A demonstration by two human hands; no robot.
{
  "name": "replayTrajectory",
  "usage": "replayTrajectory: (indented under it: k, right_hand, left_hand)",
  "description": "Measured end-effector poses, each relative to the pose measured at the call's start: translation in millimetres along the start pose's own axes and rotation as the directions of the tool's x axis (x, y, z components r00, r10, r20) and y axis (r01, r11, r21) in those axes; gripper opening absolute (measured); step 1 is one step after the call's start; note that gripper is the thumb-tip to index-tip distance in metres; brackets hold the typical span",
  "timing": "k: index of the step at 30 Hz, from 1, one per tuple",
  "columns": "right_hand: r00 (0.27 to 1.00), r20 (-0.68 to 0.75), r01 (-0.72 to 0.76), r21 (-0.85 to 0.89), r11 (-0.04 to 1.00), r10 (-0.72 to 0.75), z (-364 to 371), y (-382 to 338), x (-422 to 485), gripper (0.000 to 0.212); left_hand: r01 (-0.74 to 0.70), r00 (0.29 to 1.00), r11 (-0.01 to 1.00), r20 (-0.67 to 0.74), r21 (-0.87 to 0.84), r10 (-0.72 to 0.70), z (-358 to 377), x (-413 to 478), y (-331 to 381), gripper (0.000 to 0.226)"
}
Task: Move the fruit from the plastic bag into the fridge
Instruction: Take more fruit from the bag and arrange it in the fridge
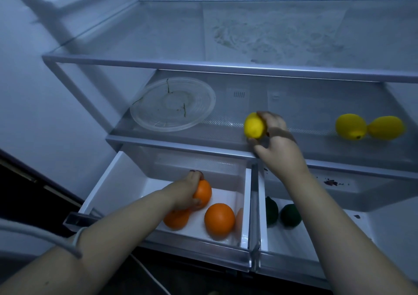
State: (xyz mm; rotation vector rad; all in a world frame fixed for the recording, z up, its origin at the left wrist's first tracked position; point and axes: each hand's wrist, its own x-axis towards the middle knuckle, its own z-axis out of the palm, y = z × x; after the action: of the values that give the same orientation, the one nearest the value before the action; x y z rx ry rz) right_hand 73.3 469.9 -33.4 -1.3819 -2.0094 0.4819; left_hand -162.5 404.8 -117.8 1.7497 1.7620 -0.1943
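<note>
**Head view (only cam), dim light.**

- Risk 1: lemon (254,125) is held low over the mid shelf (181,142), close to its front rail. Let go this near the lip, it could roll fwd and drop toward the drawers. It would be safer deeper in, by the two lemons (350,126) lying at far right.
- Risk 2: both hands are loaded at once, so attn is split. Orange (203,193) comes down beside two oranges (219,220) in the left drawer (113,181) and could knock them or roll.
- Risk 3: clear dish (158,113) is on the same shelf, well apart from the lemon. Low risk.
- R hand (278,143): arm reaches up and fwd. Fingers are curled round the lemon from its right side, thumb underneath.
- L hand (187,193): arm extends into the left drawer. Fingers are wrapped over the orange. Can't tell whether the orange touches the drawer floor; poss. just above it.
- Right drawer (316,238): two dark green fruit (290,215), prob. limes.
- Plastic bag: not in view.
</note>
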Motion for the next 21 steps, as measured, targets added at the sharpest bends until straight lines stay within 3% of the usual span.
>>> replayTrajectory:
  k: [8, 14, 18, 21]
  right_hand:
    - [1.0, -0.004, -0.001, 0.005, 1.0, 0.001, -1.0, 0.8, 0.6, 0.063]
    - [1.0, 0.012, 0.0, -0.021, 1.0, 0.001, -14.0, -6.9, 0.4, 0.065]
    - [0.999, 0.04, 0.035, -0.097, 0.995, -0.032, -27.0, -25.0, -3.9, 0.061]
    - [0.991, 0.037, 0.129, -0.121, 0.984, -0.126, -34.6, -43.0, -16.7, 0.055]
  left_hand:
    - [-0.016, 1.0, 0.999, 0.024, 0.045, 0.015, -9.0, -8.3, 3.9, 0.092]
    - [0.046, 0.998, 0.999, 0.042, 0.015, -0.047, -36.1, -45.3, 21.6, 0.076]
    - [-0.068, 0.963, 0.993, -0.265, -0.094, 0.041, -46.7, -94.2, 43.0, 0.059]
    - [-0.111, 0.827, 0.993, -0.551, 0.031, 0.11, -48.7, -128.2, 55.5, 0.053]
